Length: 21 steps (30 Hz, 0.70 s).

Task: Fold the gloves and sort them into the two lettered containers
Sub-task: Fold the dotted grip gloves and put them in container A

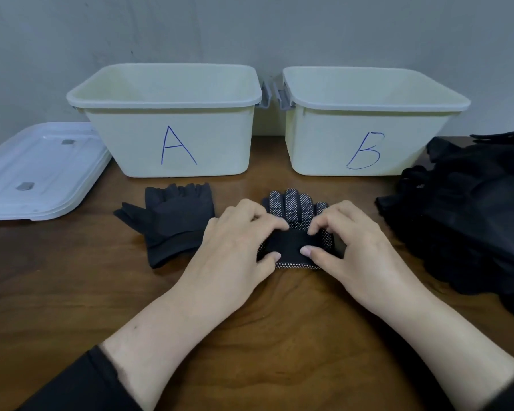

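Observation:
A black glove with white dots (294,203) lies in the middle of the table, fingers pointing away from me. Its plain black cuff is turned up over the palm. My left hand (235,238) and my right hand (347,238) both pinch that cuff between thumb and fingertips. A plain dark glove (175,221) lies flat to the left of it, untouched. Behind them stand two pale containers, one lettered A (172,96) on the left and one lettered B (374,99) on the right. From here I see no gloves inside either.
A heap of black gloves (469,215) fills the right side of the wooden table (279,321). Stacked translucent white lids (39,173) lie at the far left. A grey wall rises just behind the containers.

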{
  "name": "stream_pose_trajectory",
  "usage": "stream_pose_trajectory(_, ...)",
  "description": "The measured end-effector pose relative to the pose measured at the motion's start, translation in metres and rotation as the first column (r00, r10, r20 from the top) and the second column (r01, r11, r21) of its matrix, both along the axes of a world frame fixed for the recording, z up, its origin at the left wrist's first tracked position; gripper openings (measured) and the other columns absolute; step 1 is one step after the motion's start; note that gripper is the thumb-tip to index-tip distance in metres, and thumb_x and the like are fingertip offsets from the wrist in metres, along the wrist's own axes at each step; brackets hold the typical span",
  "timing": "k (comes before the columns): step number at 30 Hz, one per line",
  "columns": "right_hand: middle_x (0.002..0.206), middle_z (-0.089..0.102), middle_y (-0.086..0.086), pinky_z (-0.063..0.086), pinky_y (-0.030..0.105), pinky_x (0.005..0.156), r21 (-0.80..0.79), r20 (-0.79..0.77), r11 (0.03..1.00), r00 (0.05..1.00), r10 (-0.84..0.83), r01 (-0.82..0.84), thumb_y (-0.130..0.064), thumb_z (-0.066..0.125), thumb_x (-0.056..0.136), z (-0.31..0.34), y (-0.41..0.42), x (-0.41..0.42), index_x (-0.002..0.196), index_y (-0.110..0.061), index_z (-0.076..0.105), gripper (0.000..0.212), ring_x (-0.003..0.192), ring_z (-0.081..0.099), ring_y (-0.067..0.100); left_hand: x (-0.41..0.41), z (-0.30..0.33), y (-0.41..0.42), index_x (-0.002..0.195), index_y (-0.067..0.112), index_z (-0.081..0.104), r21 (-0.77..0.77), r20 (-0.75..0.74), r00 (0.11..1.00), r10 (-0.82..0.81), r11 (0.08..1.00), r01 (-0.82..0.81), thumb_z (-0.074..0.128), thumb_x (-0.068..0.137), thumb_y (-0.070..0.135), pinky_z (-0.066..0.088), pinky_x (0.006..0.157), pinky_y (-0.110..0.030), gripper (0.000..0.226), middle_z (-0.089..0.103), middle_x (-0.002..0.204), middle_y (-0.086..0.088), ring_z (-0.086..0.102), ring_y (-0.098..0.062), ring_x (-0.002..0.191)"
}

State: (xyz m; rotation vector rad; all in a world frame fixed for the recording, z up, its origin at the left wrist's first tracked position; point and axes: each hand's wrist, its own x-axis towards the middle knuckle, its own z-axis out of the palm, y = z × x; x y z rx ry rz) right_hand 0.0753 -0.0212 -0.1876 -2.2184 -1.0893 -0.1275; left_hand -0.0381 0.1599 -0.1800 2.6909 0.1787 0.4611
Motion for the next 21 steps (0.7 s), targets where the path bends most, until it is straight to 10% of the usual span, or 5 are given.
stream_pose_trajectory(5,0.108,0.055,-0.016,0.042,0.047,0.095,-0.084,0.127,0.993,0.988,0.093,-0.082,-0.039,0.074,0.088,0.001,-0.001,0.009,0.099,-0.029,0.079,0.015,0.105,0.048,0.010,-0.002,-0.006,0.001,0.125,0.028,0.068,0.173,-0.045,0.995,-0.087,0.980,0.094,0.051,0.096,0.030,0.040,0.100,-0.042,0.034,0.053,0.134,0.010,0.045,-0.014,0.123)
stream_pose_trajectory(11,0.135,0.042,-0.043,0.014,0.020,0.117,-0.277,-0.085,0.929,0.969,0.233,-0.247,-0.066,0.058,0.082,0.010,-0.018,0.018,0.137,-0.045,0.056,0.059,0.136,0.028,-0.012,-0.005,0.000,0.003,0.142,0.033,0.052,0.200,-0.160,0.984,-0.080,0.973,0.112,0.021,0.092,0.059,0.027,0.112,-0.037,0.065,0.045,0.149,0.018,0.037,-0.007,0.136)
stream_pose_trajectory(21,0.106,0.058,-0.034,0.033,0.018,0.105,-0.152,-0.048,0.981,0.992,0.113,-0.120,-0.049,0.056,0.094,0.008,-0.017,0.014,0.119,-0.045,0.064,0.026,0.116,0.046,-0.009,0.002,-0.007,0.003,0.132,0.033,0.060,0.131,-0.062,0.997,-0.055,0.989,0.063,0.055,0.096,0.043,0.029,0.105,-0.033,0.038,0.055,0.130,0.021,0.045,-0.005,0.120)
